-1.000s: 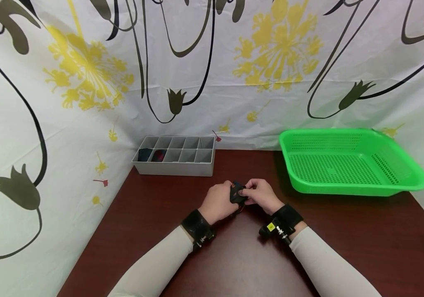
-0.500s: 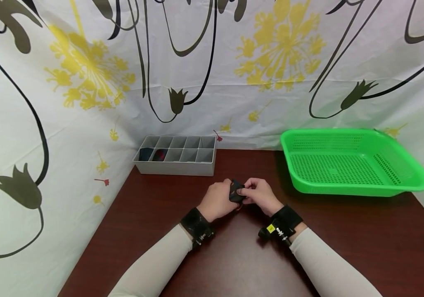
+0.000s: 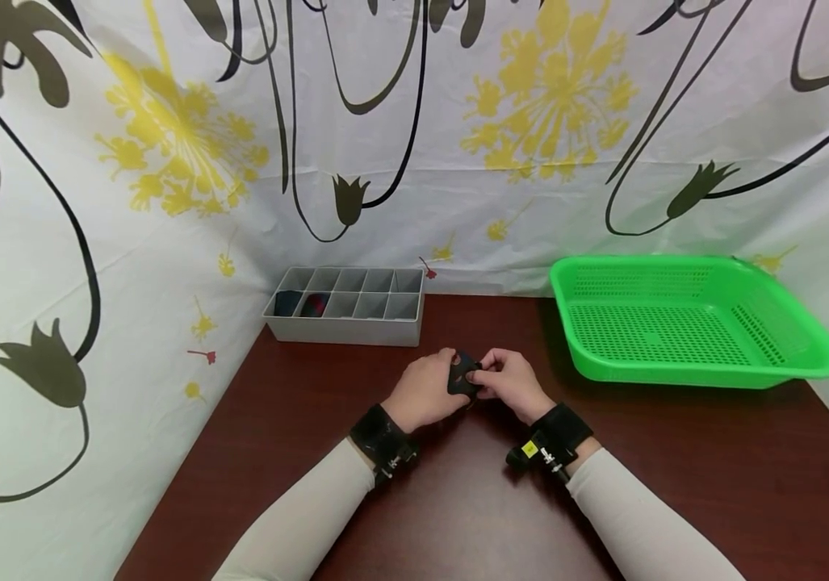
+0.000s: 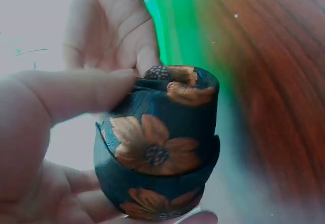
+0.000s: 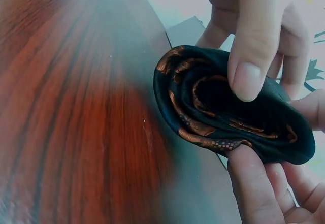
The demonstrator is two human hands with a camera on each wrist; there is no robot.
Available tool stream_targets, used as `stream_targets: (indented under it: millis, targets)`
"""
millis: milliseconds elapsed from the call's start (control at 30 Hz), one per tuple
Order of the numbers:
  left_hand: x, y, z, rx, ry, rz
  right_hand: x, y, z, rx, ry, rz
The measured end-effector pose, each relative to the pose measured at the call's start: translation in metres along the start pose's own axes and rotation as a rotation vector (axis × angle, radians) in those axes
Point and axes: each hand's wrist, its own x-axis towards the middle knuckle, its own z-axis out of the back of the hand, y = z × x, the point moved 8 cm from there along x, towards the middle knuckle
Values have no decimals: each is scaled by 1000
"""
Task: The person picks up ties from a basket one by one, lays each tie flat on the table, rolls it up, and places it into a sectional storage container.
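Over the middle of the table, both hands hold a dark necktie (image 3: 461,369) rolled into a coil, patterned with orange flowers. My left hand (image 3: 423,392) grips the roll from the left; in the left wrist view its thumb presses near the top of the necktie (image 4: 160,142). From the right, my right hand (image 3: 517,386) pinches one end. The right wrist view looks into the spiral layers of the necktie (image 5: 200,125), with the right thumb (image 5: 249,79) at the opening and a finger beneath.
A grey divided box (image 3: 345,332) stands at the back left, with dark rolled pieces in two of its front compartments. At the back right lies a green perforated basket (image 3: 676,374). Patterned white cloth (image 3: 414,194) hangs behind the brown table (image 3: 450,508).
The head view has shifted slightly. Both hands keep their hold on the rolled necktie, which has turned a little between the fingers.
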Motion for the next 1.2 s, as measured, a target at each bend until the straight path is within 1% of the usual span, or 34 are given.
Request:
stream_targets:
  millis: [100,167,300,367,433,500,667,733,800,867,933,1000,1133,1200]
  targets:
    - [-1,-4,-3,48,-6,-36,0,-1,-1,8,4,6]
    - [-2,-7,-5,82,-25,-63,0,-1,-1,38,3,12]
    - [-3,-9,-6,82,-83,-78,1,-3,0,136,13,28]
    - [-3,-7,-6,68,-97,-71,0,-3,-1,171,24,32]
    - [-2,-3,-6,46,-94,-61,0,-2,-2,170,37,42]
    - [0,0,-7,28,-71,-57,1,-2,-3,145,37,48]
    - [4,6,-11,-57,-4,-61,5,-6,0,76,13,38]
    - [5,9,-10,-97,-4,-54,7,-7,1,85,7,26]
    - [6,14,-9,-138,-16,-38,8,-8,2,117,11,15]
    - [6,19,-6,-208,-31,-8,8,-9,3,173,6,3]
    - [7,27,-5,-299,-39,38,8,-9,4,235,6,-4]
    - [8,34,-6,-398,-31,92,8,-9,5,291,-2,-7]
    - [10,42,-12,-661,15,180,6,-9,6,361,10,1]
    - [10,45,-15,-785,17,219,6,-8,5,374,26,1]
